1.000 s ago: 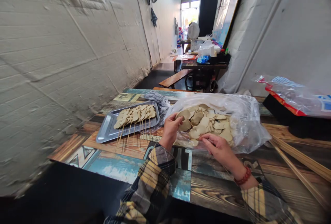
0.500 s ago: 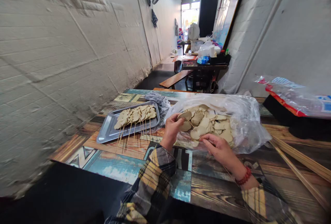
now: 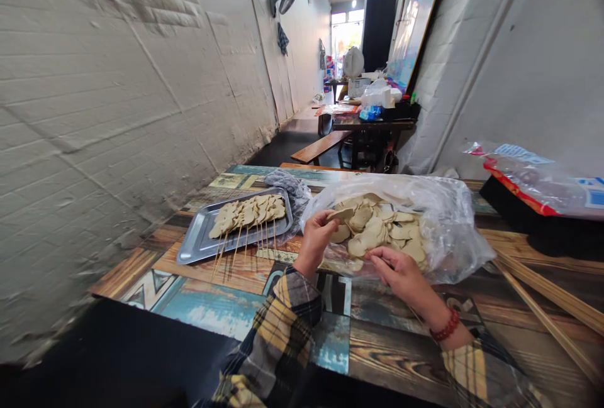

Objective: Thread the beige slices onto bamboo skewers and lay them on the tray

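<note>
Between the thumb and fingers of my left hand [image 3: 315, 241] is a flat beige slice [image 3: 341, 214], tilted nearly edge-on. My right hand [image 3: 401, 275] pinches a thin bamboo skewer [image 3: 350, 228], whose tip points up-left towards that slice; whether it pierces the slice I cannot tell. Under and beyond both hands lies a pile of similar beige slices [image 3: 370, 234] in an opened clear plastic bag [image 3: 450, 248]. To the left, a metal tray [image 3: 195, 246] carries several threaded skewers of slices [image 3: 248, 214], their sticks jutting over the near rim.
A grey cloth [image 3: 289, 184] lies behind the tray. Long bamboo sticks [image 3: 550, 288] rest at the table's right side. Beyond them is a black box [image 3: 507, 204] with plastic packaging [image 3: 538, 175] on top. A bench [image 3: 321, 146] and another cluttered table [image 3: 372, 124] stand farther back.
The slice in my left hand has tipped from showing its broad face to nearly edge-on. My right hand stays almost in place with the skewer.
</note>
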Motion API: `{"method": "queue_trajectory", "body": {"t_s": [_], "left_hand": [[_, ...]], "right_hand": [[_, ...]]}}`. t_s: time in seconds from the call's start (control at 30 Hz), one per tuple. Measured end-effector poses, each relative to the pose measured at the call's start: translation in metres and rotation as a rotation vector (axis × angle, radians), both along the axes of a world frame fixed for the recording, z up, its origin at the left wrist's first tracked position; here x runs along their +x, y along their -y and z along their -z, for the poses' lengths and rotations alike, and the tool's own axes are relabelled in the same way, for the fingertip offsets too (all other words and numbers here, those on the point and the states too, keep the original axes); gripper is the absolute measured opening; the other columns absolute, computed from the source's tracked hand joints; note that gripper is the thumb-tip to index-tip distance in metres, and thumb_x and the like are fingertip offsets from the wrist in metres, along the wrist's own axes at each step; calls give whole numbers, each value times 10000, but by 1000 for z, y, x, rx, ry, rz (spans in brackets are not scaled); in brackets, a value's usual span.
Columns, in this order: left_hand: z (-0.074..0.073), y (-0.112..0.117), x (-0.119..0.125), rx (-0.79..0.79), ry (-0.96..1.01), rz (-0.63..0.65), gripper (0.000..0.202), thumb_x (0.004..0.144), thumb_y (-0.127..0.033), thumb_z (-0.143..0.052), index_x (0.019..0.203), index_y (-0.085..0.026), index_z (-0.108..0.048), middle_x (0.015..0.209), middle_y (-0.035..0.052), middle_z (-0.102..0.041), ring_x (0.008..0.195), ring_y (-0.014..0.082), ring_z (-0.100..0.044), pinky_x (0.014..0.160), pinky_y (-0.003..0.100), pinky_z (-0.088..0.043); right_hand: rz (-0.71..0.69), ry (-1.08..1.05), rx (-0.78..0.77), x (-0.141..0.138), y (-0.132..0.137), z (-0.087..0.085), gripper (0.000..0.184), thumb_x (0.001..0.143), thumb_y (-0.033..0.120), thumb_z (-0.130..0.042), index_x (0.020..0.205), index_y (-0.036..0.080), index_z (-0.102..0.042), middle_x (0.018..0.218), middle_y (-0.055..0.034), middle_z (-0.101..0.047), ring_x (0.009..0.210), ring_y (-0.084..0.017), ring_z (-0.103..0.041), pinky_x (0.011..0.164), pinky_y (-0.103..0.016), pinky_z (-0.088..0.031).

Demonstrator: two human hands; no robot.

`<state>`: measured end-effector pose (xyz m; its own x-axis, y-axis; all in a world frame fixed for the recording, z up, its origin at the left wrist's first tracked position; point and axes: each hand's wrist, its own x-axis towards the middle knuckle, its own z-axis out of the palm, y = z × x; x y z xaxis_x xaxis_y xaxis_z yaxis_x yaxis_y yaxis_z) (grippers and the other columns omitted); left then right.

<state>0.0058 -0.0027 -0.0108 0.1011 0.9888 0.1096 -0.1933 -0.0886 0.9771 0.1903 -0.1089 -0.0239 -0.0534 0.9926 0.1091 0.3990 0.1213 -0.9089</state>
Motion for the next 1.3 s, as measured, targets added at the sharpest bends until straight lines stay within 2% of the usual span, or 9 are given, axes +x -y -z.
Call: {"method": "queue_trajectory", "body": {"t_s": [0.43,0.63,0.73,0.8,0.9,1.07,1.3], "left_hand": [[-1,3,3,-5,2,76,276,638,-333,-823,811,-143,-721,654,-23,-621,563,90,-507,571,219,-398],[-3,5,3,-51,14,73,350,618,-319,-816,909,-156,-707,695,-29,-631,563,90,-518,564,219,-393],[-4,6,2,-100,28,85,296,643,-378,-797,799,-156,-678,665,-28,-601,554,83,-503,539,211,-360],[-4,7,1,-136,38,93,330,653,-446,-782,693,-158,-625,615,-30,-557,538,82,-490,512,205,-326],[-5,6,0,-183,57,101,378,629,-490,-777,646,-168,-579,585,-35,-525,529,87,-492,491,202,-306],[-6,7,0,-260,117,95,307,592,-416,-757,663,-177,-578,622,-38,-534,563,95,-500,517,209,-376],[-5,7,0,-302,161,97,233,568,-343,-708,641,-186,-553,630,-35,-521,587,102,-487,514,211,-379]], "right_hand": [[5,6,8,1,-3,4,355,936,455,-498,901,181,-722,509,41,-513,484,-148,-491,512,-264,-361],[8,4,32,1,-2,3,350,939,452,-510,901,181,-728,515,37,-518,484,-149,-501,513,-263,-366],[18,23,38,0,-2,2,365,925,462,-514,892,175,-737,507,33,-523,474,-148,-499,509,-263,-368],[16,22,40,0,-2,1,375,914,466,-517,894,168,-745,509,29,-533,467,-147,-494,501,-263,-369],[10,20,38,0,-1,-1,390,909,474,-527,913,157,-754,516,23,-544,468,-147,-497,495,-262,-373],[2,40,14,3,0,-1,396,898,496,-538,938,167,-755,542,22,-571,470,-146,-504,487,-259,-379],[-26,55,21,9,0,4,372,935,463,-528,975,170,-753,591,7,-605,501,-146,-514,513,-267,-396]]}}
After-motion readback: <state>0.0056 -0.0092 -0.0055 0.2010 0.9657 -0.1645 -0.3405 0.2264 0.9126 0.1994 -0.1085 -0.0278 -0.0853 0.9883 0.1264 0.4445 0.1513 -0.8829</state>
